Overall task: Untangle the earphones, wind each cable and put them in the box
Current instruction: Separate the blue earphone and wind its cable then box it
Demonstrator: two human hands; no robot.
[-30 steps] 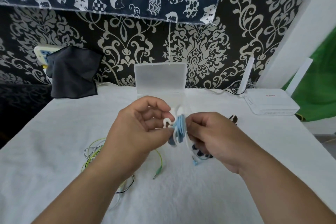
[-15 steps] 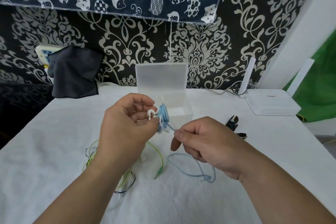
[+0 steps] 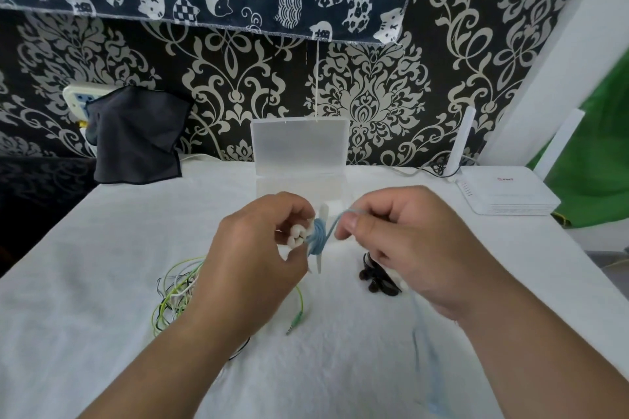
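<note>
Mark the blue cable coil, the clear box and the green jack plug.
blue cable coil [image 3: 318, 237], head view, middle of wraps
clear box [image 3: 299, 146], head view, raised lid
green jack plug [image 3: 295, 321], head view, plug body

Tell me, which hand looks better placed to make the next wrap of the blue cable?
Probably the right hand: it pinches the loose blue cable, while the left hand holds the wound bundle.

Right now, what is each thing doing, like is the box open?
box: open, lid upright.
blue earphones: partly wound, loose end hanging down.
left hand: grips the blue earphones at the buds.
right hand: pinches the blue cable.
green cables: tangled on the table.
black earphones: lying on the table, partly hidden.
</note>
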